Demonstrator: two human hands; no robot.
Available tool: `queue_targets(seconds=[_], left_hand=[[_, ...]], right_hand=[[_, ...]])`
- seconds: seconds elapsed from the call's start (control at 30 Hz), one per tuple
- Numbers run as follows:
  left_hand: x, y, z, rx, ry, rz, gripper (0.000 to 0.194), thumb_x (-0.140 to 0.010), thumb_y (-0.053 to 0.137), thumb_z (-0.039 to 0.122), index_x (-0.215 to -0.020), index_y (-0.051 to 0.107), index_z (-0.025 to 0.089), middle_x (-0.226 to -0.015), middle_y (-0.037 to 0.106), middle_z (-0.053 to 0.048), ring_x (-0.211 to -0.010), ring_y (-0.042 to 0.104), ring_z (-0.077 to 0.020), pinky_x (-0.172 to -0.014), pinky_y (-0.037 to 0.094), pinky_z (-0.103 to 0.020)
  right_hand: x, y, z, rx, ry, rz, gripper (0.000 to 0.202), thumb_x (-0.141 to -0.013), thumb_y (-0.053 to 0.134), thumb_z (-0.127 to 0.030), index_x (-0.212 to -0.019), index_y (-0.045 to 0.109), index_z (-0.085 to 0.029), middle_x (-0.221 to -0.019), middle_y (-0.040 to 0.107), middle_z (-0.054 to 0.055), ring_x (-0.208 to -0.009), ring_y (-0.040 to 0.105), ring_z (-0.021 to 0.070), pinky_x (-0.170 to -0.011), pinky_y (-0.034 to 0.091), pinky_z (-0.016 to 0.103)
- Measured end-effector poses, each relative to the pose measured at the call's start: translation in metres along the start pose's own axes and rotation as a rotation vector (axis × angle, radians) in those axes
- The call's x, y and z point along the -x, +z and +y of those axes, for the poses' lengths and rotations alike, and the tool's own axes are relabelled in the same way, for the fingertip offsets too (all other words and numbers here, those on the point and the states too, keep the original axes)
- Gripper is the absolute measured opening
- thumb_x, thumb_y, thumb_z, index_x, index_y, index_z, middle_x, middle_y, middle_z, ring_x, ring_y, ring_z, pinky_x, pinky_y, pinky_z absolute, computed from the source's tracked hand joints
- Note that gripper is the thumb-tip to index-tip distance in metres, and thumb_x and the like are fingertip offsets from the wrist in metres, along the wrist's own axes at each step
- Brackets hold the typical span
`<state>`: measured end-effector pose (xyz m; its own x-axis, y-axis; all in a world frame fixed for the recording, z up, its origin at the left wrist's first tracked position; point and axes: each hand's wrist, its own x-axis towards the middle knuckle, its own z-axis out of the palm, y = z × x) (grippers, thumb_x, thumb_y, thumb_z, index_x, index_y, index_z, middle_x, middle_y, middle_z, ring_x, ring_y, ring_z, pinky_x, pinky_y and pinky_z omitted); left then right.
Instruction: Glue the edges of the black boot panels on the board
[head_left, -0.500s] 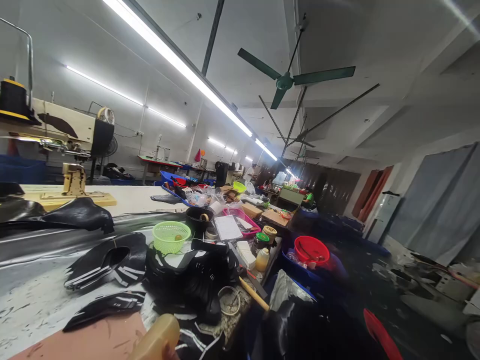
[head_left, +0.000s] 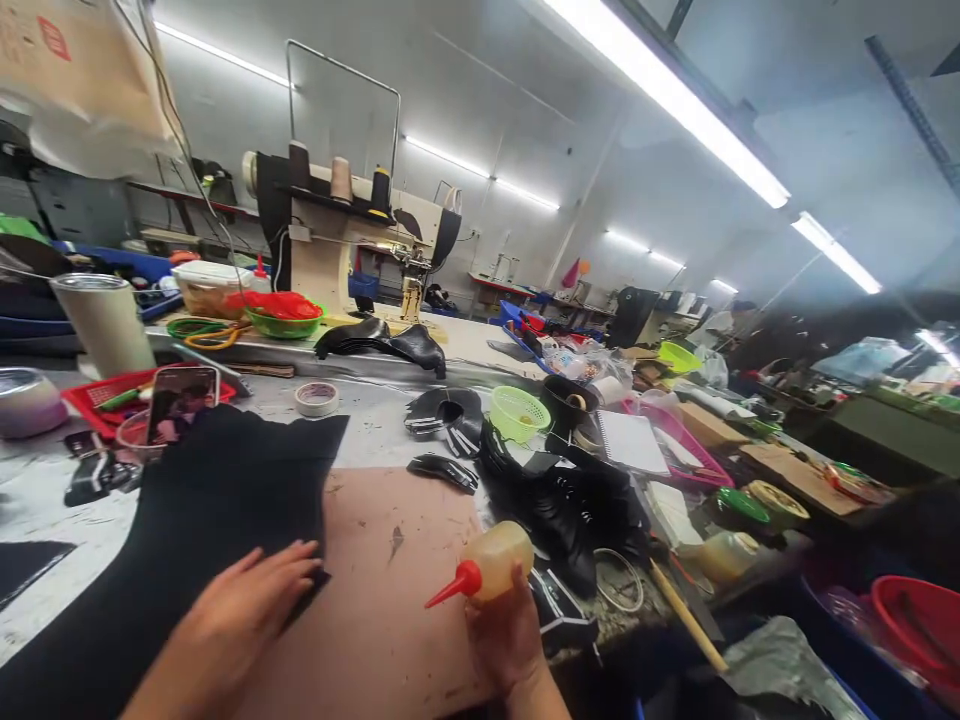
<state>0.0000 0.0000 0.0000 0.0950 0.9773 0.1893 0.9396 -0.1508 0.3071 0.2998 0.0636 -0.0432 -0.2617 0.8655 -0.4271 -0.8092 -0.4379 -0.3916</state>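
Note:
My left hand [head_left: 255, 600] lies flat, fingers stretched out, near the right edge of a large black sheet of material [head_left: 232, 500]. That sheet partly covers a pinkish-brown work board [head_left: 397, 560]. In my right hand [head_left: 511, 635] is a squeeze bottle [head_left: 501, 560] of yellowish liquid, tilted over the board's right side. Its red nozzle [head_left: 454, 585] points left and slightly down, apart from the sheet. Beyond the bottle sit a pile of black cut pieces [head_left: 562, 510] with white stripes and a single striped piece [head_left: 442, 470] at the board's far edge.
A phone [head_left: 180, 400] leans in a red basket [head_left: 97, 405] on the left, near a roll of tape [head_left: 316, 398]. A sewing machine [head_left: 322, 240] stands behind. To the right are a green basket [head_left: 517, 415], a notebook [head_left: 632, 443] and a wooden-handled tool [head_left: 686, 615].
My view has swung left and down from the ceiling and aisle to the workbench. Both hands now show fully; earlier only the squeeze bottle and a bit of a hand appeared at the bottom.

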Motion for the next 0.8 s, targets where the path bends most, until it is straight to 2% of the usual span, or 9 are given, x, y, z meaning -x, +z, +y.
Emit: queue_targets(seconds=[0.03,0.13,0.23,0.33,0.4,0.47,0.53,0.67,0.8], left_hand=[[-0.004,0.004,0.016,-0.023,-0.007,-0.15,0.045,-0.092,0.026,0.041,-0.111,0.066,0.031,-0.126,0.06,-0.001,-0.117,0.056,-0.0249,-0.107,0.038,-0.047],[-0.012,0.013,0.064,-0.066,0.042,-0.363,0.041,-0.091,0.031,0.03,-0.098,0.07,0.022,-0.116,0.066,-0.009,-0.106,0.062,-0.0277,-0.095,0.049,-0.043],[-0.018,0.016,0.085,-0.086,0.091,-0.457,0.033,-0.088,0.039,0.026,-0.096,0.07,0.019,-0.114,0.066,-0.011,-0.105,0.062,-0.0277,-0.088,0.053,-0.039],[-0.04,0.009,0.076,-0.084,0.144,-0.493,0.029,-0.087,0.046,0.025,-0.105,0.068,0.023,-0.12,0.064,-0.008,-0.106,0.061,-0.0227,-0.089,0.051,-0.033],[-0.064,0.003,0.062,-0.101,0.182,-0.521,0.035,-0.085,0.054,0.025,-0.119,0.062,0.024,-0.133,0.055,-0.007,-0.121,0.052,-0.0218,-0.102,0.042,-0.034],[-0.088,0.001,0.049,-0.134,0.2,-0.55,0.063,-0.074,0.07,0.028,-0.133,0.049,0.022,-0.147,0.037,-0.009,-0.137,0.032,-0.0255,-0.113,0.027,-0.04],[-0.104,0.003,0.039,-0.165,0.19,-0.578,0.09,-0.065,0.08,0.037,-0.142,0.036,0.019,-0.151,0.023,-0.012,-0.142,0.018,-0.0299,-0.116,0.017,-0.048],[-0.103,0.012,0.027,-0.213,0.126,-0.554,0.099,-0.071,0.07,0.057,-0.145,0.024,0.011,-0.151,0.015,-0.017,-0.141,0.015,-0.0358,-0.112,0.021,-0.056],[-0.092,0.017,0.023,-0.239,0.112,-0.502,0.097,-0.071,0.066,0.062,-0.146,0.025,0.015,-0.151,0.016,-0.017,-0.14,0.018,-0.0385,-0.108,0.027,-0.057]], right_hand=[[0.001,0.0,0.001,-0.003,-0.023,0.015,0.069,-0.043,0.089,-0.051,-0.093,0.064,-0.01,-0.081,0.069,0.008,-0.058,0.062,0.0145,-0.051,0.05,0.023],[0.003,-0.005,0.0,0.016,-0.083,0.022,0.063,-0.047,0.09,-0.048,-0.092,0.064,-0.013,-0.08,0.07,0.005,-0.052,0.059,0.011,-0.047,0.048,0.02],[0.001,-0.009,-0.005,0.11,-0.211,0.005,0.056,-0.055,0.087,-0.046,-0.096,0.064,-0.016,-0.08,0.07,0.004,-0.056,0.061,0.0131,-0.049,0.051,0.024],[-0.006,-0.002,-0.012,0.252,-0.392,0.054,0.06,-0.051,0.088,-0.045,-0.097,0.063,-0.017,-0.074,0.068,0.002,-0.056,0.06,0.0142,-0.048,0.051,0.025],[-0.014,0.008,-0.015,0.305,-0.465,0.092,0.063,-0.047,0.089,-0.045,-0.096,0.062,-0.017,-0.072,0.067,0.0,-0.055,0.058,0.0129,-0.048,0.051,0.024],[-0.026,0.021,-0.017,0.328,-0.491,0.116,0.063,-0.044,0.09,-0.044,-0.093,0.062,-0.017,-0.072,0.066,-0.001,-0.055,0.058,0.0111,-0.049,0.051,0.023],[-0.037,0.034,-0.018,0.36,-0.514,0.138,0.062,-0.043,0.09,-0.044,-0.09,0.062,-0.016,-0.072,0.066,-0.001,-0.053,0.057,0.0102,-0.049,0.051,0.023],[-0.057,0.054,-0.015,0.434,-0.552,0.168,0.062,-0.043,0.089,-0.043,-0.09,0.062,-0.013,-0.075,0.067,0.003,-0.053,0.058,0.011,-0.049,0.05,0.023],[-0.074,0.066,-0.011,0.492,-0.585,0.19,0.066,-0.041,0.088,-0.046,-0.091,0.059,-0.013,-0.072,0.066,0.002,-0.05,0.057,0.0112,-0.046,0.049,0.023]])
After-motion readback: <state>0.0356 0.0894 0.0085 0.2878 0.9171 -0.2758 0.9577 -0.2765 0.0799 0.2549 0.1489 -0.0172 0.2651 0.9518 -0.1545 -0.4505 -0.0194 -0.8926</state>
